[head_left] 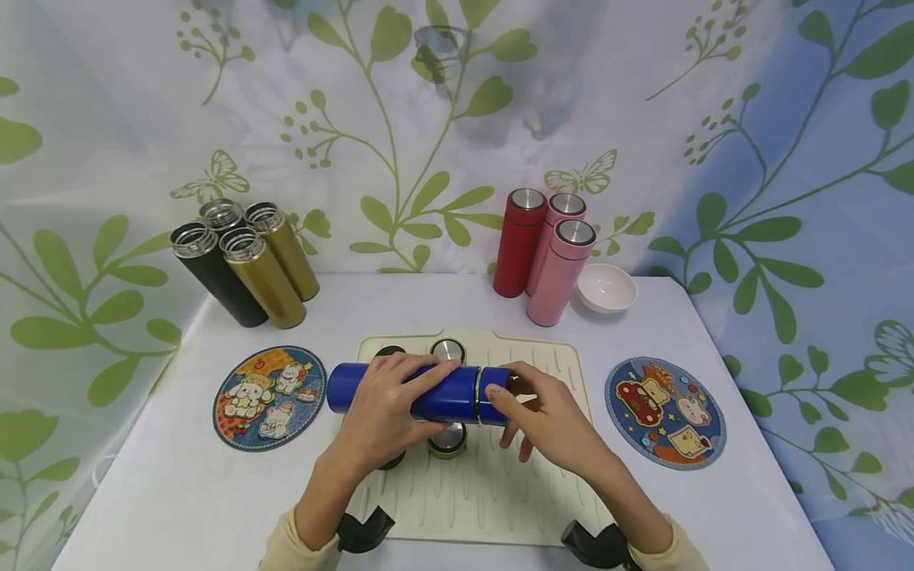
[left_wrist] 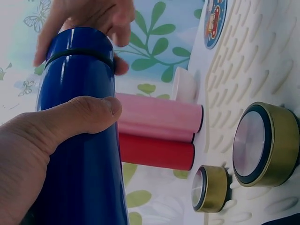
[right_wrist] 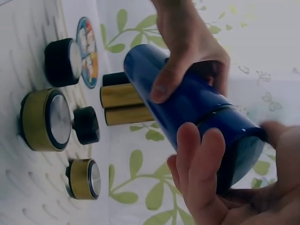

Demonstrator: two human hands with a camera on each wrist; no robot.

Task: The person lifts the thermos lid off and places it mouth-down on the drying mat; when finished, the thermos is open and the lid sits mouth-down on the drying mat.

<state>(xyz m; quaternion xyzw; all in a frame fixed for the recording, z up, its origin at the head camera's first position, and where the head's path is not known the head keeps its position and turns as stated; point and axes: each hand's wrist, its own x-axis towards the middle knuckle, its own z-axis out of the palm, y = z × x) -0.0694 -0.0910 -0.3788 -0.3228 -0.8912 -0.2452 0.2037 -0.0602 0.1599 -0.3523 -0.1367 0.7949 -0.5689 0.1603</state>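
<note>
A blue thermos bottle (head_left: 446, 403) is held sideways above a cream ridged mat (head_left: 514, 496). My left hand (head_left: 385, 404) grips its body, the thumb lying across the side in the left wrist view. On its capped end my right hand (head_left: 557, 416) holds the blue lid (right_wrist: 241, 129) between thumb and fingers. A thin dark seam shows between lid and body. Under the bottle, two gold lids (left_wrist: 276, 145) with steel tops and two black lids (right_wrist: 58, 61) rest on the mat, partly hidden in the head view.
Lidless black (head_left: 224, 277) and gold bottles (head_left: 267, 281) stand at back left. A red bottle (head_left: 520, 246) and two pink bottles (head_left: 558, 277), all lidded, stand at back right beside a white bowl (head_left: 607, 289). Round cartoon mats lie left (head_left: 271, 396) and right (head_left: 666, 412).
</note>
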